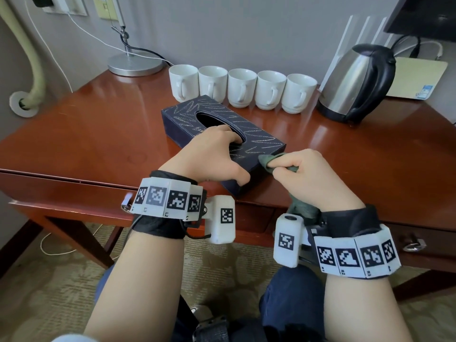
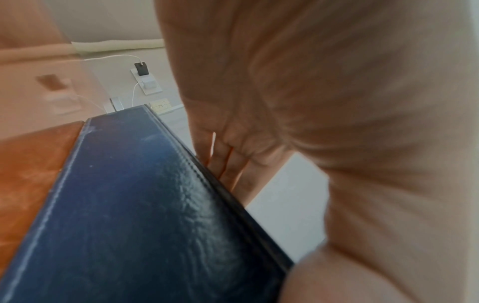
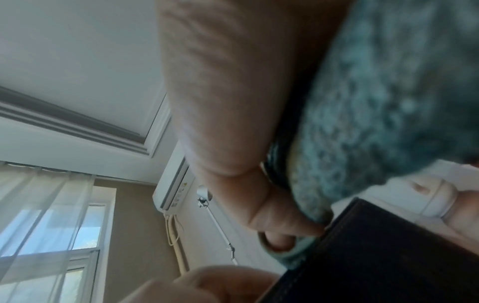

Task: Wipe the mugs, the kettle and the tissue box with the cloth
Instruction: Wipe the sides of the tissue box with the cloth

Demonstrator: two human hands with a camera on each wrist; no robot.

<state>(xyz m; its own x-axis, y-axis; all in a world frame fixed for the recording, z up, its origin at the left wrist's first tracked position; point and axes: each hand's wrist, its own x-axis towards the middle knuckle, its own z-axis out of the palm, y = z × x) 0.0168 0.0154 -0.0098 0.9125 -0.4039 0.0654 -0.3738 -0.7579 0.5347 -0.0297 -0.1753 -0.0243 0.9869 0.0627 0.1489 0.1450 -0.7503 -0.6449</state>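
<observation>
— Why clamp the box (image 1: 222,134) mid-frame on the bench (image 1: 86,134)?

— My left hand (image 1: 212,156), thumb and fingers curled around it, steadies it; my right hand (image 1: 303,174) bunches the cloth (image 1: 267,161) against its corner to wipe.

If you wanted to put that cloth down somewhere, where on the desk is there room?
Bare wood lies left of the tissue box, in front of the lamp base, and right of it, in front of the kettle. It is crowded at the back, where five mugs stand side by side.
</observation>
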